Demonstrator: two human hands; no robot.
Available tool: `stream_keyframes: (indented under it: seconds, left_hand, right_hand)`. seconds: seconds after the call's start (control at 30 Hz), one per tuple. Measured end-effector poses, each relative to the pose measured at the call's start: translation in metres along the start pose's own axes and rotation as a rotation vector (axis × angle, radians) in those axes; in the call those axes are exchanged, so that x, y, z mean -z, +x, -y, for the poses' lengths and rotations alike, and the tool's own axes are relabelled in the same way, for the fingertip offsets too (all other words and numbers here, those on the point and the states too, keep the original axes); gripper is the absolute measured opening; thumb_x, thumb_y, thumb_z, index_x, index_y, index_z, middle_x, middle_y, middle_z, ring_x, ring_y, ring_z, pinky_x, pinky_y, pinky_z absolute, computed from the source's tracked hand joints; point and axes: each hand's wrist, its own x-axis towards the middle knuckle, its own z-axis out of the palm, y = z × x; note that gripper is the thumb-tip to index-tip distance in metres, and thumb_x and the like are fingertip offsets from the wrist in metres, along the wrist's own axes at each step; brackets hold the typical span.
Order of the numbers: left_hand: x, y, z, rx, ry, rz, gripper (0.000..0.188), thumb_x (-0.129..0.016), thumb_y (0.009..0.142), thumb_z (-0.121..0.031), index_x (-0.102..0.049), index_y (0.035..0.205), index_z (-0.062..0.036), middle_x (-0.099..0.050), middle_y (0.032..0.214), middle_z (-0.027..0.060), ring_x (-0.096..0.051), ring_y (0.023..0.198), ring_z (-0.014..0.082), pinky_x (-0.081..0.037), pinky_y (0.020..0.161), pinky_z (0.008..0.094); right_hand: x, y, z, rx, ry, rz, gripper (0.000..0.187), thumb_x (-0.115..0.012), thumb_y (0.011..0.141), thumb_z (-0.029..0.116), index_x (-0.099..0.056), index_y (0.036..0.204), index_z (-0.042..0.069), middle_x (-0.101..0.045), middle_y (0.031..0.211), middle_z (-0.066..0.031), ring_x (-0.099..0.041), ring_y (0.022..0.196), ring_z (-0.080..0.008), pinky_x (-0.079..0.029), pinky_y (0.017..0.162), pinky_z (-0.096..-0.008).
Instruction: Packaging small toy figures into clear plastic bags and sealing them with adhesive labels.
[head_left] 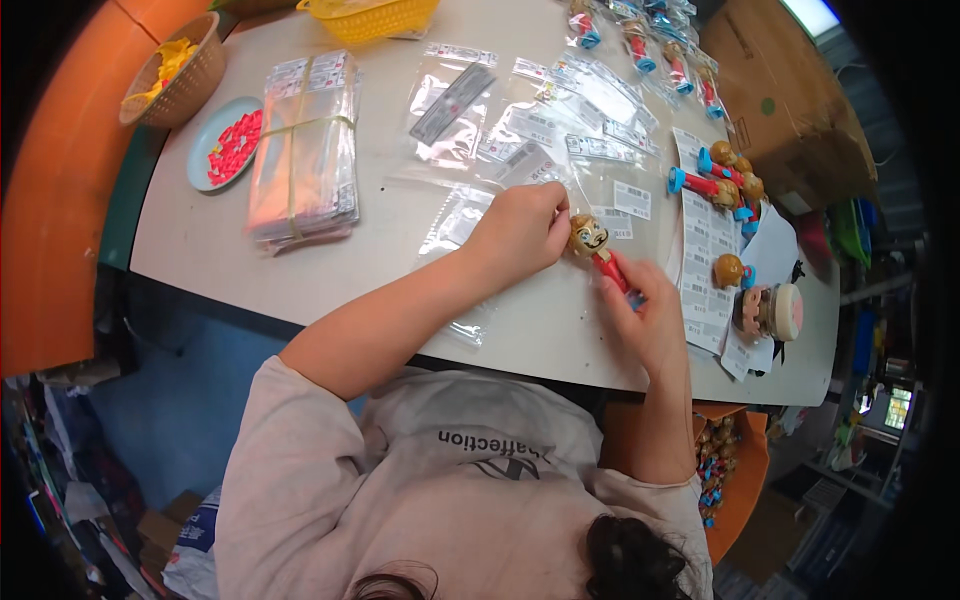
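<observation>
My right hand [648,308] grips the red stem of a small toy figure [590,236] with a gold moulded head, a drawn face and a blue foot. The toy is tilted, its head toward my left hand [520,226]. The left fingers are curled closed beside the head; what they pinch, if anything, is hidden. Clear plastic bags [455,105] with printed headers lie beyond my hands, and small printed labels [631,200] lie close to the toy. Several similar toys [722,180] rest to the right on label sheets [705,255].
A banded bundle of clear bags [305,150], a plate of red pieces [198,165] and a tan basket [205,70] stand left. A yellow basket [375,15] is at the back. Bagged toys [640,50], a carton [790,90] and a lidded jar [786,312] are right; an orange bin [745,480] holds toys below.
</observation>
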Motion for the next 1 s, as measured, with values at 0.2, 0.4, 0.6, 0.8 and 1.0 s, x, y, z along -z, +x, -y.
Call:
stream_keyframes:
  seconds: [0.2, 0.4, 0.6, 0.8, 1.0]
  left_hand:
    - [0.012, 0.004, -0.007, -0.032, 0.021, 0.038, 0.013, -0.060, 0.079, -0.012, -0.060, 0.079, 0.0008, -0.062, 0.073, 0.0194, -0.062, 0.070, 0.0357, -0.050, 0.064, 0.0419]
    - [0.017, 0.007, 0.004, 0.083, 0.182, 0.094, 0.012, -0.061, 0.079, -0.012, -0.060, 0.080, -0.0010, -0.061, 0.073, 0.0131, -0.061, 0.068, 0.0293, -0.049, 0.065, 0.0377]
    - [0.019, 0.005, 0.004, -0.116, 0.346, -0.026, 0.008, -0.063, 0.076, -0.008, -0.060, 0.078, -0.0010, -0.058, 0.108, 0.0173, -0.060, 0.096, 0.0317, -0.049, 0.079, 0.0376]
    - [0.017, 0.004, 0.008, -0.171, 0.172, -0.023, 0.008, -0.057, 0.079, -0.003, -0.061, 0.084, 0.0034, -0.055, 0.103, 0.0190, -0.060, 0.090, 0.0350, -0.050, 0.081, 0.0381]
    - [0.019, 0.008, 0.003, -0.117, 0.098, -0.047, 0.011, -0.057, 0.082, -0.005, -0.059, 0.088, 0.0038, -0.057, 0.094, 0.0185, -0.060, 0.085, 0.0346, -0.050, 0.077, 0.0385]
  right_hand:
    - [0.003, 0.005, 0.006, -0.553, 0.865, 0.205, 0.027, -0.061, 0.090, 0.011, -0.057, 0.113, -0.001, -0.065, 0.077, -0.0079, -0.054, 0.059, -0.0089, -0.042, 0.051, -0.0218]
    - [-0.015, -0.006, 0.018, -0.131, 0.322, -0.047, 0.030, -0.059, 0.088, 0.004, -0.056, 0.118, 0.001, -0.065, 0.098, -0.0112, -0.060, 0.075, -0.0127, -0.047, 0.064, -0.0234]
    - [-0.014, -0.002, 0.012, 0.323, -0.320, -0.165, 0.033, -0.061, 0.083, -0.002, -0.060, 0.116, 0.002, -0.064, 0.106, -0.0147, -0.063, 0.096, -0.0311, -0.050, 0.083, -0.0349]
    - [-0.013, 0.000, 0.009, 0.385, -0.450, -0.190, 0.039, -0.060, 0.082, -0.004, -0.061, 0.119, 0.008, -0.063, 0.106, -0.0137, -0.062, 0.088, -0.0315, -0.051, 0.075, -0.0381]
    - [-0.009, -0.004, 0.006, -0.113, 0.254, -0.158, 0.036, -0.062, 0.086, 0.001, -0.057, 0.122, 0.003, -0.066, 0.098, -0.0113, -0.060, 0.069, -0.0118, -0.046, 0.059, -0.0210]
